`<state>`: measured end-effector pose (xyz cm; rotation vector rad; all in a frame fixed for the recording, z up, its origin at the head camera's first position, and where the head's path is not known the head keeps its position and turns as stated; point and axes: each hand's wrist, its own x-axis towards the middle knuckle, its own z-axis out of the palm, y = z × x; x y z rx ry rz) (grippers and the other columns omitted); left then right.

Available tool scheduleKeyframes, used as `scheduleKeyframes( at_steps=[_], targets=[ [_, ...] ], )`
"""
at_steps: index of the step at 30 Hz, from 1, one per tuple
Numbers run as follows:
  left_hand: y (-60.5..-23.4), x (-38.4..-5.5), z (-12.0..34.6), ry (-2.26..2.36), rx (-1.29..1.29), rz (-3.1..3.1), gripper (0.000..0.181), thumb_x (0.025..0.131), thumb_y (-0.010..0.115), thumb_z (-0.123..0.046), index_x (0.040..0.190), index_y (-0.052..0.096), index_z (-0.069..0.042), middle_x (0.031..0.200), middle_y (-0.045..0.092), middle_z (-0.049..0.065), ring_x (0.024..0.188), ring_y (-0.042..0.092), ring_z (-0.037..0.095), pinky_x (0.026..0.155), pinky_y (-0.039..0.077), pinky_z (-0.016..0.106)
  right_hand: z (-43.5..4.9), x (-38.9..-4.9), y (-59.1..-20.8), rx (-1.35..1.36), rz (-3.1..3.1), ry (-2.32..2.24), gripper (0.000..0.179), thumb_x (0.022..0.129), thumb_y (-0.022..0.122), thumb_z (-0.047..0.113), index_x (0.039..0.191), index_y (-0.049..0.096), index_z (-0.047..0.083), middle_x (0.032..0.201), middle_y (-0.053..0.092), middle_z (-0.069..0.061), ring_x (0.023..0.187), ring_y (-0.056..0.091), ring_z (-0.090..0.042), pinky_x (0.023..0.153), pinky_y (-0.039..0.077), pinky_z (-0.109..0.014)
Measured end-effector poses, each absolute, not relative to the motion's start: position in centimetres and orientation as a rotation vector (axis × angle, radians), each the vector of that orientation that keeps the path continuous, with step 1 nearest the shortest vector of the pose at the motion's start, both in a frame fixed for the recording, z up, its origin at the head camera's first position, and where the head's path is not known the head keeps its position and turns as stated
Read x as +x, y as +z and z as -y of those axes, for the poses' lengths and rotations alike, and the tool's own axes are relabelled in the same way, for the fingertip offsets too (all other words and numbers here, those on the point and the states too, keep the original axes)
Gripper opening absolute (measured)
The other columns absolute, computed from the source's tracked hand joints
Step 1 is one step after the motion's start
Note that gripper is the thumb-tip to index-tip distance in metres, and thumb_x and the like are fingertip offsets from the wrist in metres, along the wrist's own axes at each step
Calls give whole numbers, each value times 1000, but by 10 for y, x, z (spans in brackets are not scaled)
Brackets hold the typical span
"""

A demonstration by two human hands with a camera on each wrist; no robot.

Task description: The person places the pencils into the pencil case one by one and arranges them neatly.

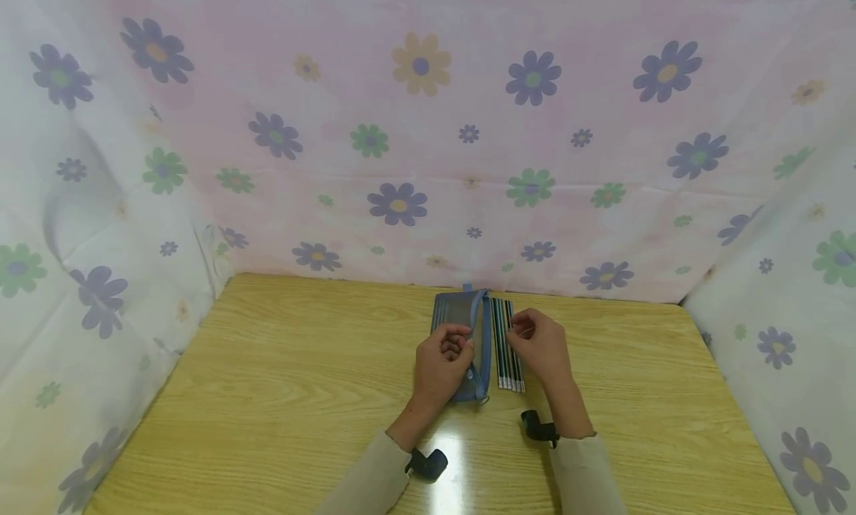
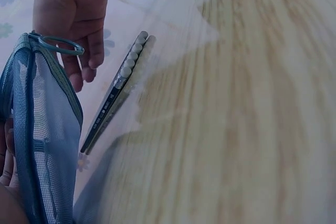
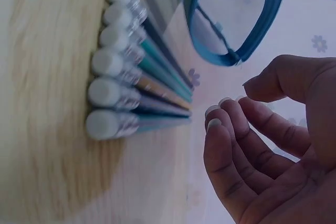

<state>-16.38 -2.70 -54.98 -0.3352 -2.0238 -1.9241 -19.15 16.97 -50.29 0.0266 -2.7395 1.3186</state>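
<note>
A blue mesh zipper pouch lies on the table with its zipper side gaping to the right. My left hand holds the pouch's near side, fingers curled at the opening; in the left wrist view its fingers are partly hidden behind the mesh. Beside the pouch, several dark and teal pencils lie in a row, their white erasers toward me. Over the right edge of that row hovers my right hand. The right wrist view shows its fingers loosely bent, thumb apart, with nothing between them.
The wood-grain table ends at a flowered cloth hanging behind it and at both sides. A black wrist camera is strapped to the left wrist, another to the right. A metal ring hangs at the pouch's near corner.
</note>
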Motion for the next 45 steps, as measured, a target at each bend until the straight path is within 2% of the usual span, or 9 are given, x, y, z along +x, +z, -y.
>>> scheduleKeyframes(
  at_steps=[9,18,27,38,45],
  targets=[
    [-550,-163,28,-1954,-324,2039,16,96,74,0,111,74,-6,87,69,10,71,66,16,60,55,20,-179,-194,-510,15,2779,1273,27,92,73,6,117,72,-1,96,71,-13,88,70,-30,76,60,-45],
    [-548,-163,29,-1933,-317,2087,18,96,74,-2,112,74,-7,87,69,5,71,67,14,60,56,22,-182,-194,-513,10,2795,1225,24,91,74,4,113,72,-3,93,71,-13,86,72,-31,73,60,-44],
    [-549,-164,29,-1940,-325,2083,17,96,73,-3,112,74,-7,87,69,3,71,66,13,60,56,23,-184,-192,-515,-2,2836,1201,21,91,74,3,111,72,-4,93,72,-15,87,72,-32,77,60,-49],
    [-552,-164,30,-1964,-340,2069,16,96,73,-2,112,73,-5,87,68,4,72,66,14,61,56,23,-183,-195,-521,-24,2855,1182,19,89,74,3,108,72,-2,91,71,-13,82,69,-27,74,59,-44],
    [-552,-164,30,-1954,-345,2069,16,96,73,-2,112,73,-4,87,68,4,72,66,14,61,56,23,-183,-195,-522,-44,2879,1168,18,91,73,3,108,72,-2,93,72,-13,84,69,-29,77,59,-48]
  ],
)
